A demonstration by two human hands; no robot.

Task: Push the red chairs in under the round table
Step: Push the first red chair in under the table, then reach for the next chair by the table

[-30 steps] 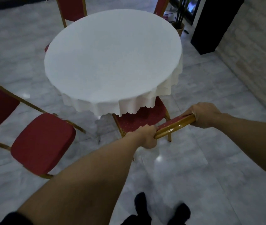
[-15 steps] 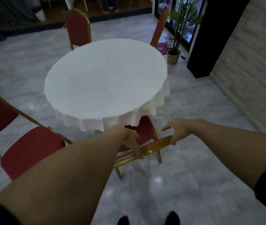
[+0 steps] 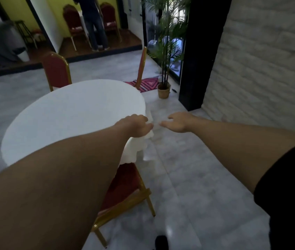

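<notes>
A round table (image 3: 67,120) under a white cloth (image 3: 136,150) stands on the grey marble floor (image 3: 188,177). The left hand (image 3: 136,127) hangs over its near edge. A red chair (image 3: 123,186) sits tucked below that hand; a potted plant (image 3: 163,90) stands beyond.

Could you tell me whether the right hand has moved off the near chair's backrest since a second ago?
Yes. The right hand has let go and risen, now empty beside the table edge.
</notes>
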